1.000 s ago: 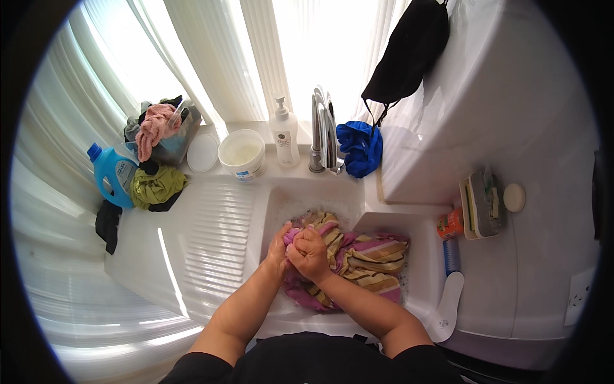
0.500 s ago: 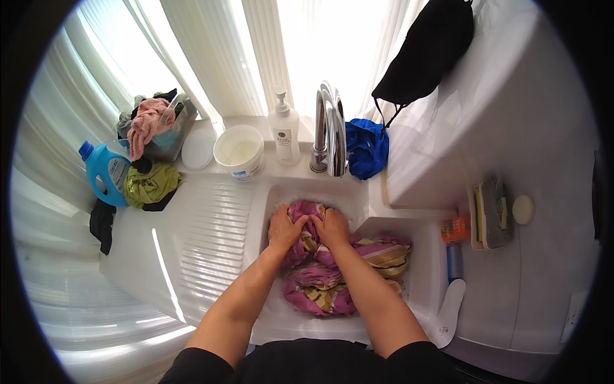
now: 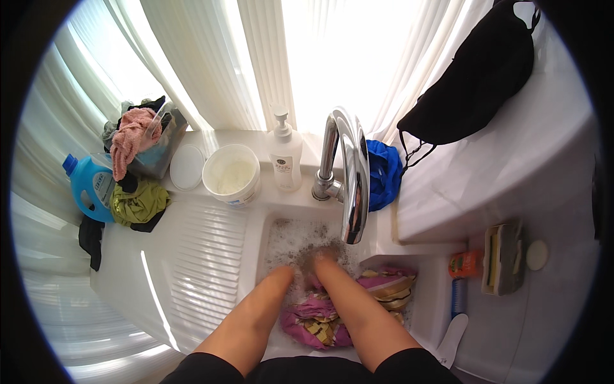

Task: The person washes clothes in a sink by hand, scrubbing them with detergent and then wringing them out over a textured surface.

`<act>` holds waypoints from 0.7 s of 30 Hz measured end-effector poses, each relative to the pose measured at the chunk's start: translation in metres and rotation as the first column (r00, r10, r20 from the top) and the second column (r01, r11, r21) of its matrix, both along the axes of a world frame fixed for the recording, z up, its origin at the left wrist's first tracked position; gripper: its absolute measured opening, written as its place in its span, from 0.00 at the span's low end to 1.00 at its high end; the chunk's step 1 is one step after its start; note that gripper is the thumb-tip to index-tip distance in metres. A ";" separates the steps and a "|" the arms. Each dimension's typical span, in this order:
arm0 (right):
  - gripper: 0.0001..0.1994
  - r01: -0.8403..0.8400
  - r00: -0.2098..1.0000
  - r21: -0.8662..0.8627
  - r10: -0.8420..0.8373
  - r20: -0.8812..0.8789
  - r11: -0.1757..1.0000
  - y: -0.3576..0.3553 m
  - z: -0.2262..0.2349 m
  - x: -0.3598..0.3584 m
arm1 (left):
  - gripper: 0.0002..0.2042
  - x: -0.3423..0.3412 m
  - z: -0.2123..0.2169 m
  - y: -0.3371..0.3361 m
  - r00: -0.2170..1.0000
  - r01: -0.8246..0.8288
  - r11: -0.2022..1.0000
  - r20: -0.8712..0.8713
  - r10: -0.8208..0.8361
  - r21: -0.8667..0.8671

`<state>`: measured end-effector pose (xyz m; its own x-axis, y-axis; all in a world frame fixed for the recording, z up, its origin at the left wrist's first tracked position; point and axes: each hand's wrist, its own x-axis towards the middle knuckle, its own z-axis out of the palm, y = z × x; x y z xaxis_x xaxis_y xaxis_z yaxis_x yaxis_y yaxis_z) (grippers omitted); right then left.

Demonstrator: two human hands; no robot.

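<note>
Both forearms reach down into a white sink of murky, foamy water. My left hand is under the surface from about the wrist, so its fingers are hidden. My right hand has also sunk in the cloudy water, a little farther to the right, fingers out of sight. A wet pink cloth with tan and gold patterning lies bunched between and under my forearms. More of it spreads to the right of my right forearm. Whether either hand grips its submerged part cannot be seen.
A chrome faucet arches over the sink's far side. Behind stand a white pump bottle and a white tub. Left of the ribbed washboard are a blue detergent bottle and a green cloth. A black mask hangs at right.
My hands were on the bunched pink cloth above the water; now they and that part of the cloth are submerged. The water is stirred and darker. The view has shifted slightly.
</note>
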<state>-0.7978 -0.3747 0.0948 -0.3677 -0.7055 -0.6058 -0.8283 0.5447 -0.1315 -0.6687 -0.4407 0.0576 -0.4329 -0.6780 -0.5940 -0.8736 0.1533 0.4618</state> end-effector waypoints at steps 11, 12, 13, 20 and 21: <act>0.11 0.870 0.307 -0.311 0.074 0.949 0.382 0.076 0.145 -0.002 | 0.23 0.020 0.144 0.031 0.057 -0.050 0.441 -0.438 0.897 0.896; 0.11 0.789 0.408 -0.432 0.153 0.900 0.437 0.084 0.152 0.003 | 0.24 0.018 0.161 0.035 0.091 -0.015 0.387 -0.384 0.919 0.922; 0.11 0.690 0.494 -0.542 0.235 0.837 0.479 0.094 0.155 0.011 | 0.25 0.016 0.180 0.040 0.129 0.015 0.330 -0.329 0.935 0.944; 0.12 0.073 0.991 -0.962 0.091 0.099 0.262 0.122 0.191 0.091 | 0.18 0.020 0.163 0.061 0.301 0.200 0.346 -0.393 0.868 0.917; 0.12 0.311 0.950 -0.930 -0.022 0.313 0.197 0.115 0.171 0.081 | 0.15 0.015 0.177 0.078 0.317 0.056 0.464 -0.457 0.831 0.884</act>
<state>-0.7167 -0.2600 0.2663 -0.5434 -0.7248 0.4235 -0.6119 -0.0033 -0.7909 -0.6540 -0.3628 0.2342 -0.7374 -0.4935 -0.4612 0.1693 -0.7961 0.5810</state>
